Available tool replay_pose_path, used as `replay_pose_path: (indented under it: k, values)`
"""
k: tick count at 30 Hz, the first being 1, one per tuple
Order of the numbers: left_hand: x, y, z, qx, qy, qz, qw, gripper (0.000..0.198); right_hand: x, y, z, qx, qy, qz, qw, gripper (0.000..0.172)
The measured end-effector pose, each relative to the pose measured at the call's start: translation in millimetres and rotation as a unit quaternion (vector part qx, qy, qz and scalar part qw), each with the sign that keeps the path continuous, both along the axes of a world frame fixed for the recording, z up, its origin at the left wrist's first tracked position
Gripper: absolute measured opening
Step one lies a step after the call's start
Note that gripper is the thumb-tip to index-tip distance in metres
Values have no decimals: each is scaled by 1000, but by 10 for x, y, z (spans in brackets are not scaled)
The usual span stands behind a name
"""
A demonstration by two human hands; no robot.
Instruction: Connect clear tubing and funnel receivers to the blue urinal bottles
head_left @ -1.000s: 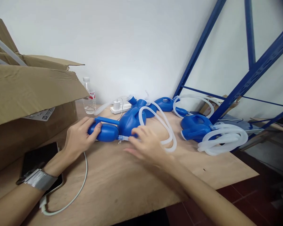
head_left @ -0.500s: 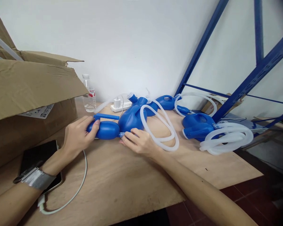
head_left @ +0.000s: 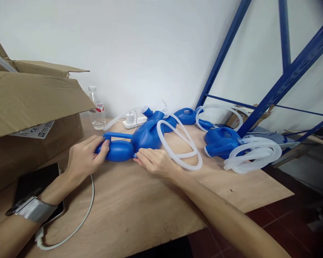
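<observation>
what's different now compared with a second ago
The right hand has moved left, closer to the blue bottle; its grip, spread and looser before, is now closed over the clear connector at the bottle's end, mostly hiding it. The left hand keeps hold of the bottle. The coiled hose, phone and box look unmoved; the camera's view shifted slightly.

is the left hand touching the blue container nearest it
Touching: the head view shows the left hand wrapped around the left end of the blue container, with its thumb lying across the blue surface.
</observation>
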State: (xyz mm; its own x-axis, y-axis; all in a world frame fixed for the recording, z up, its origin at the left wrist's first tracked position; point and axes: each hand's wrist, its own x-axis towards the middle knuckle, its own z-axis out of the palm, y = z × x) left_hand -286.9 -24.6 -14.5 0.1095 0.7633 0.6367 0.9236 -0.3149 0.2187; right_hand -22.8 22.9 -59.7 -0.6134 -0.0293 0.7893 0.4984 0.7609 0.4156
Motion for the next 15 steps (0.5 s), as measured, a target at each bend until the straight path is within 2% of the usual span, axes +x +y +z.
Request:
replay_pose_path:
  k: [6,15]
  values:
    - [-11,12,-6,-11,10,14,1000,43,-12,3,-28,-65,-5,-19,998,20]
    - [-16,7,19,5,13,22,1000,42,7,-143,136,-193,21,-53,979,20]
